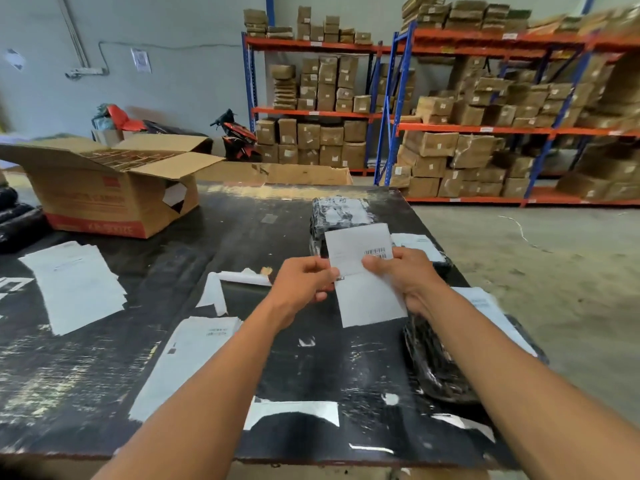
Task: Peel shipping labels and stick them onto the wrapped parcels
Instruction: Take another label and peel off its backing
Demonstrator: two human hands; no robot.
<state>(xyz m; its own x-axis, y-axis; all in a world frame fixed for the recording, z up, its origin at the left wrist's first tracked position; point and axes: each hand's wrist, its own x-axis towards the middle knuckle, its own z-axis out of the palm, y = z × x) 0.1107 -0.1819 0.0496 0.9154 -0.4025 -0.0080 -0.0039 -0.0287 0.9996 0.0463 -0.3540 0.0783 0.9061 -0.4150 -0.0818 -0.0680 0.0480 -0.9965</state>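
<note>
open cardboard box [104,188] beyond the grip and far left, flaps out, on scuffed black table [242,230]. flat cardboard sheet [277,173] past table's far edge. red-black scooter [235,136] further back by grey wall [173,91]. orange-blue racks [485,128] stacked with brown cartons [436,143] beyond and right. concrete floor [554,271] right.

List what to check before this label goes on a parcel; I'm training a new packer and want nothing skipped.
1. Left hand pinching the white barcoded paper label: ok.
2. Right hand gripping it too: ok.
3. Label fully free of its backing: cannot tell.
4. Black plastic-wrapped parcel lying just beyond the hands: ok.
5. That parcel's top unlabelled: cannot tell, glare.
6. Barcode facing up: ok.
</note>
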